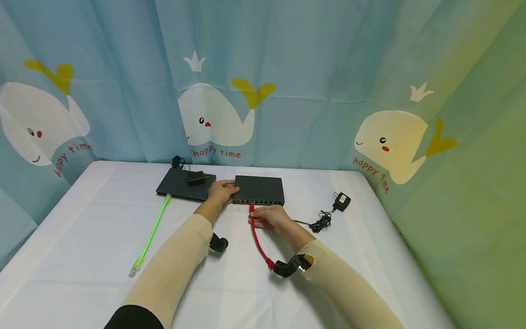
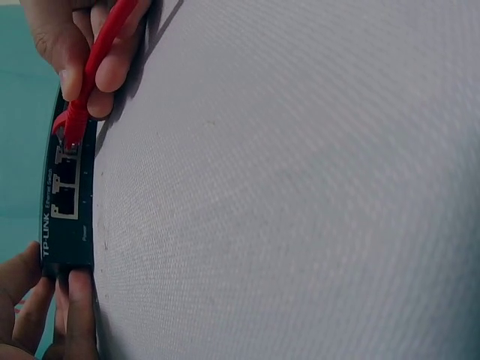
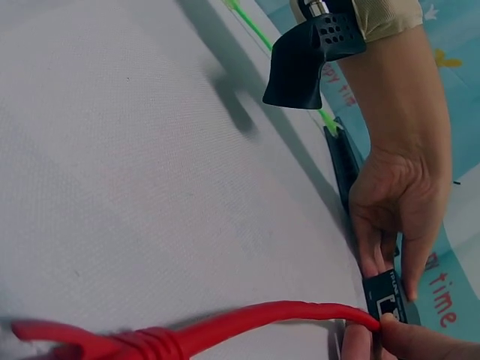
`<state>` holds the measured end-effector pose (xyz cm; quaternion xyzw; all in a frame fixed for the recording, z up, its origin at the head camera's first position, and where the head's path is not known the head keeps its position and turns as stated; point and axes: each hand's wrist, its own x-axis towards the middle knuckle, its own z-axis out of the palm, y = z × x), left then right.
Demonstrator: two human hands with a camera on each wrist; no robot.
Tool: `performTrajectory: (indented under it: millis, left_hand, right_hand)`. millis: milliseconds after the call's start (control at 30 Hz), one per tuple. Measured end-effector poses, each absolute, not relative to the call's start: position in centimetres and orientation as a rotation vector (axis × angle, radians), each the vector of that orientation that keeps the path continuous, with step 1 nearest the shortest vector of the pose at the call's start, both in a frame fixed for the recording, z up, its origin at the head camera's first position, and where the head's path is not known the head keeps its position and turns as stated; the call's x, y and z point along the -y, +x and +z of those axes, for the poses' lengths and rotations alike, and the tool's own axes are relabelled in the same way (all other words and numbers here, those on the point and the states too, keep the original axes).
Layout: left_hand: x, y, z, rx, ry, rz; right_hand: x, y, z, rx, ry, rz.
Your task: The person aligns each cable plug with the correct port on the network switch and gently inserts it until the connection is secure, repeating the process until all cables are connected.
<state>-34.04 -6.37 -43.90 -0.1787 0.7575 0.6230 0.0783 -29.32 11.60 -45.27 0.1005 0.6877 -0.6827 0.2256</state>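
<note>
A black TP-LINK Ethernet switch lies on the white table, its row of ports facing me. At its left end my left hand grips the case, thumb on top and fingers at the side. My right hand pinches the red network cable just behind its plug. In the left wrist view the red plug is at one of the ports, its clear tip at the opening; how deep it sits I cannot tell. The cable's other end lies near the right wrist camera.
Left of the switch lies a second flat black box with a black adapter on top and a green network cable at its front. A power adapter with a bundled cord lies right. A whale-printed curtain hangs behind.
</note>
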Motion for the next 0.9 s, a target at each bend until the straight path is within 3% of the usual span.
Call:
performTrajectory:
  millis: [467, 900]
  left_hand:
    - [5.8, -35.0, -44.1, -2.411, -0.545, 1.832]
    - [5.5, -35.7, -44.4, -2.720, -0.411, 1.519]
  right_hand:
    - [-11.5, -29.2, -45.2, -1.903, 0.270, -1.924]
    - [-11.5, -29.1, -45.4, -1.928, 0.263, -1.923]
